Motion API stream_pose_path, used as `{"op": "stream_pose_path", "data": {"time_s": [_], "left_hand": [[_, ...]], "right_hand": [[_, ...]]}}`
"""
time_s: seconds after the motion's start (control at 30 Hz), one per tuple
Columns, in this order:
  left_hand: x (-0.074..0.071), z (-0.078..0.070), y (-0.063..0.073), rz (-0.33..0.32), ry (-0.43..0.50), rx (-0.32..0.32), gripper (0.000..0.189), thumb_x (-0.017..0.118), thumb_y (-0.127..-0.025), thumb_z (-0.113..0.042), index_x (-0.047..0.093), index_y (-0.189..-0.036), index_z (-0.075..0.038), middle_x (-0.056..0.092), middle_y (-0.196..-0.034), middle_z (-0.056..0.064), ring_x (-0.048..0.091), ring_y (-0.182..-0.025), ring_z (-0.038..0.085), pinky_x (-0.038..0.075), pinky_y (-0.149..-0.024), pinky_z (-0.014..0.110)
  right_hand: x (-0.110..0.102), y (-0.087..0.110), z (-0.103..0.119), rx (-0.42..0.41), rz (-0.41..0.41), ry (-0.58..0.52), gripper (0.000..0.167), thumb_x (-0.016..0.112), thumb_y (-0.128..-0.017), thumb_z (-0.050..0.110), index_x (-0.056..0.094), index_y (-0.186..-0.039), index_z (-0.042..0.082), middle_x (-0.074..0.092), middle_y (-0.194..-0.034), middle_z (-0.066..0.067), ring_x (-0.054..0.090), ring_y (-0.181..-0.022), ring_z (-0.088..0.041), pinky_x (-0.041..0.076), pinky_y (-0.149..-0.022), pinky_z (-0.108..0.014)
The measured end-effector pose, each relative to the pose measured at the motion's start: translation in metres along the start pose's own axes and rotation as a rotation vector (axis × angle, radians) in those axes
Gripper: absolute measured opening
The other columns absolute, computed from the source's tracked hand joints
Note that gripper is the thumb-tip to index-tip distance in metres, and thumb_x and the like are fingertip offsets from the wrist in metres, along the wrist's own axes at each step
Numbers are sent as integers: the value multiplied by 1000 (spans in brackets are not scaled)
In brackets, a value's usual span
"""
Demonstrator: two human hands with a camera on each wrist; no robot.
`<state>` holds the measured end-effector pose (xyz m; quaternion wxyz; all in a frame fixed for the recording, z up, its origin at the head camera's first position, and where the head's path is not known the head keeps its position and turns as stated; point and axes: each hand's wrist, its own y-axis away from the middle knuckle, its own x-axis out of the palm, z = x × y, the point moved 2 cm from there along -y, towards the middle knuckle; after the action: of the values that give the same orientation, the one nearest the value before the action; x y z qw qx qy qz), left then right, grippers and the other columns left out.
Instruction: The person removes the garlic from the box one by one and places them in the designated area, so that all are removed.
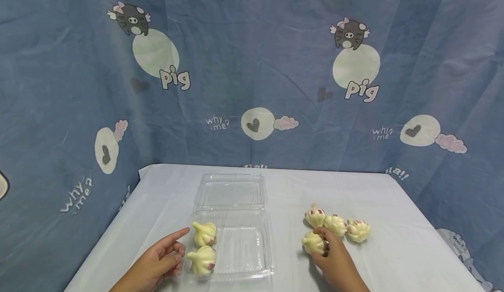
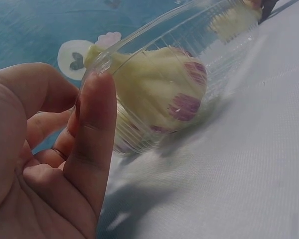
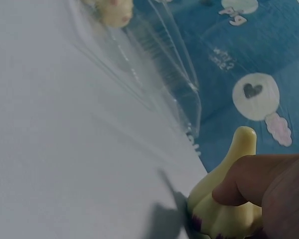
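Observation:
My left hand [image 1: 159, 259] is at the left edge of a clear plastic clamshell box [image 1: 242, 274], its lid folded back. In the left wrist view, the box rim lies between the left hand's thumb and a finger [image 2: 97, 114]. Inside the box, along its left side, are two garlic bulbs, a far one [image 1: 205, 234] and a near one [image 1: 203, 260]. To the right of the box, my right hand [image 1: 334, 259] grips a garlic bulb [image 1: 313, 243] at the table surface. The right wrist view shows the thumb [image 3: 254, 179] pressed against that bulb [image 3: 214, 199].
Three more bulbs lie just beyond the right hand: one at the left [image 1: 315, 217], one in the middle [image 1: 335, 225] and one at the right [image 1: 358, 230]. A white cloth [image 1: 291, 196] covers the table. Blue printed curtain [image 1: 275, 73] hangs behind and beside it.

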<state>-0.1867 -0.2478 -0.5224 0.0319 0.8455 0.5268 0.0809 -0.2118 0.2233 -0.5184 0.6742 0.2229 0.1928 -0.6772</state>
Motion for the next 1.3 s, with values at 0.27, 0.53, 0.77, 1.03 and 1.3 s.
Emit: {"op": "stream_pose_path", "data": {"time_s": [0.27,0.53,0.77,1.03,1.3], "left_hand": [[-1,2,-1,11,19,2,79,56,-109,-14,4,-166,3,52,-109,-1,57,-82,8,59,-77,26],[1,-1,0,10,17,-9,82,57,-108,-14,1,-165,4,52,-109,0,57,-82,8,59,-77,26],[0,-1,0,7,17,-20,84,56,-109,-15,-3,-165,4,52,-108,0,57,-82,8,58,-77,26],[0,-2,0,13,21,-12,81,55,-109,-15,0,-166,3,52,-109,-1,57,-82,8,58,-77,26],[1,-3,1,21,28,6,78,54,-110,-13,2,-166,3,52,-109,-2,58,-82,7,59,-77,25]], "right_hand": [[-8,-1,-5,19,-17,20,54,78,-87,1,59,-136,11,61,-130,-15,64,-103,-20,54,-79,-32],[-10,-2,-7,-2,-26,67,56,78,-86,3,60,-139,11,58,-136,-18,62,-106,-21,54,-84,-35],[-10,-2,-7,-14,-34,98,58,81,-86,7,61,-141,12,58,-138,-18,62,-112,-23,55,-91,-43],[-10,-1,-6,-33,-56,57,58,82,-86,9,61,-139,8,58,-138,-19,64,-112,-24,57,-87,-35],[-12,3,0,-48,-85,72,61,85,-86,13,60,-140,3,55,-140,-21,59,-124,-33,59,-97,-42]]}}
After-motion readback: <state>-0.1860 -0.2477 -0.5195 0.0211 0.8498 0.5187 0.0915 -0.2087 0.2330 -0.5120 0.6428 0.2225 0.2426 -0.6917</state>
